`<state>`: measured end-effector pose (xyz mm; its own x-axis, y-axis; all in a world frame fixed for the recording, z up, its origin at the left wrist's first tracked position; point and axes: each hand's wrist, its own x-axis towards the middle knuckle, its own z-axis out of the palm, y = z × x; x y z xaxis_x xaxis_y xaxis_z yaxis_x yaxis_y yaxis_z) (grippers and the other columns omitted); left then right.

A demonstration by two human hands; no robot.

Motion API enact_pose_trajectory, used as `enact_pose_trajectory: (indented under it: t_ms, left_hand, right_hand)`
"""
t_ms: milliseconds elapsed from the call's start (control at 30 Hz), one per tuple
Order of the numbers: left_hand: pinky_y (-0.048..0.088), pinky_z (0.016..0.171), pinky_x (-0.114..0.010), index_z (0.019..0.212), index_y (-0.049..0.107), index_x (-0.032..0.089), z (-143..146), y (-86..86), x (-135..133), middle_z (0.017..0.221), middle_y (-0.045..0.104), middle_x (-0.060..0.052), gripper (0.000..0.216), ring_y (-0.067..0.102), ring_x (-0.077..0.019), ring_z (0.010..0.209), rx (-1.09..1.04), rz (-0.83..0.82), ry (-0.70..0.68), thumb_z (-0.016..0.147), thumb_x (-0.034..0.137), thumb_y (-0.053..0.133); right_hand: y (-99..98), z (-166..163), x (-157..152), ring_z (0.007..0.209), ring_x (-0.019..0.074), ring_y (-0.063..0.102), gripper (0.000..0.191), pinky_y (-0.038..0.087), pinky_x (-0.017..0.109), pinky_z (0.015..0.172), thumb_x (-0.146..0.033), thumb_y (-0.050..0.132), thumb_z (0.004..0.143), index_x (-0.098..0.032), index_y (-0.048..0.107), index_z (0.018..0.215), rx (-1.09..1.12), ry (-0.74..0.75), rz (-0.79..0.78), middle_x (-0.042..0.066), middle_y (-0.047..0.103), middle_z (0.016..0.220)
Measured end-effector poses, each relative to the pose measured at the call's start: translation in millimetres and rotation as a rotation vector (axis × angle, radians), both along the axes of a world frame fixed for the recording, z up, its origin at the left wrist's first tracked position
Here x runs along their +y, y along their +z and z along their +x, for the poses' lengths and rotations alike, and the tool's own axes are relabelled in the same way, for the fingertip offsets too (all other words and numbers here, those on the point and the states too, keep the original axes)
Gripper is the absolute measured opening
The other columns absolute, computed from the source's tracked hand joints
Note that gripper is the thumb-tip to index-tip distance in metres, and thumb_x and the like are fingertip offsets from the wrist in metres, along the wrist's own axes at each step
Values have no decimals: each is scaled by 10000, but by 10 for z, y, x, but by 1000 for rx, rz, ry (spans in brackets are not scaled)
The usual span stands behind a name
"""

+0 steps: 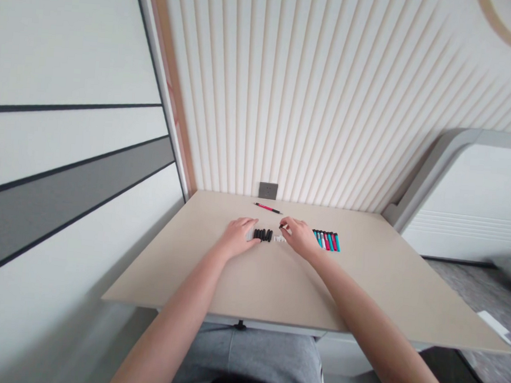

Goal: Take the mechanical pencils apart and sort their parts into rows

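My left hand (238, 235) rests on the beige table (274, 287), fingers stretched flat, its tips touching a row of several black pen caps (263, 235). To their right my right hand (300, 236) is curled, pinching a small dark piece at its fingertips near some white pen bodies (280, 239). A row of several teal and pink markers (326, 241) lies just right of that hand. A red pen (268, 208) lies alone farther back.
A grey wall socket (268, 191) sits in the ribbed wall behind the table. A white cabinet (480, 197) stands at the right. My grey-trousered lap shows under the near edge.
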<state>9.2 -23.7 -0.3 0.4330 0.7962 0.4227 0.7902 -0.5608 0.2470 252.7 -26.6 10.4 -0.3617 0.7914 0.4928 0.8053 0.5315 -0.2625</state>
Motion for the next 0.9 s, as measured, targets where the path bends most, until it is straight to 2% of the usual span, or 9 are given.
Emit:
enact_pose_trajectory:
  t_ms: [167,300,500,900]
  left_hand:
    - [347,1075,-403,1324,517,224,-35,-84,45,1349,562,-76,560,475,-269,1276,19,-92,-38,804,365,669]
    - [322,1093,-405,1296,546,262,-20,-125,71,1341,573,-54,484,461,-260,1296,10,-126,-63,834,361,647]
    - [359,1060,-367,1223,596,283,1,-87,62,1251,640,-24,339,540,-220,1207,11,-144,-118,886,319,597]
    - [353,1060,-353,1212,603,264,3,-113,59,1266,629,-31,324,528,-211,1213,36,-140,-106,896,335,590]
  right_hand:
    - [-113,-123,-23,899,188,647,132,416,310,854,-190,541,898,-221,592,1016,31,-57,30,42,708,942]
    - [-166,-151,-96,905,186,646,139,401,316,899,-176,535,906,-217,610,1016,-17,-10,62,54,715,962]
    - [-198,-98,-127,917,178,649,176,418,315,902,-120,537,891,-226,610,1011,-28,61,42,39,717,980]
    - [-204,-114,-191,947,187,636,197,442,327,905,-95,544,869,-213,645,989,-87,179,11,49,701,1000]
